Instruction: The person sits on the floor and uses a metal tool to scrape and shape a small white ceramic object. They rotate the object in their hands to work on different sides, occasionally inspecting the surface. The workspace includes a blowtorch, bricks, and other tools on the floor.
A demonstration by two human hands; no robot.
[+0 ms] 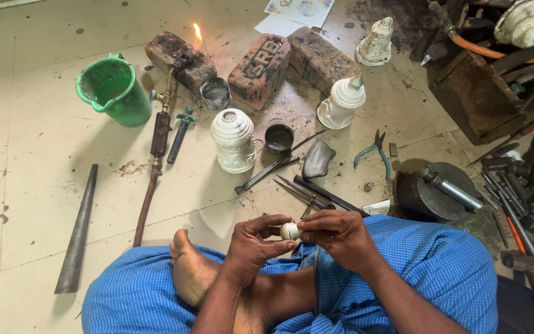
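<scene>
- Sitting cross-legged on the floor, a person in a blue checked cloth holds a small white rounded piece above the lap, between both hands.
- The left hand is closed on the white piece, with fingers curled over it from the left and the thumb beneath.
- The right hand is pinched on the same piece from the right, its fingertips touching the piece's end.
- Just beyond the hands, a bundle of thin dark metal tools lies on the floor, with long tongs beside it.
- Farther out stand a white ornate vessel, a small dark cup and a flat grey stone.
- A second white vessel with a pointed top stands near three bricks; a small flame burns at the leftmost brick.
- A torch with a brown hose lies left of the vessels, and a green bucket stands farther left.
- A long grey tapered spike lies on the floor at the left, well apart from the hands.
- Blue-handled pliers lie to the right, near a round dark block that carries a metal cylinder.
</scene>
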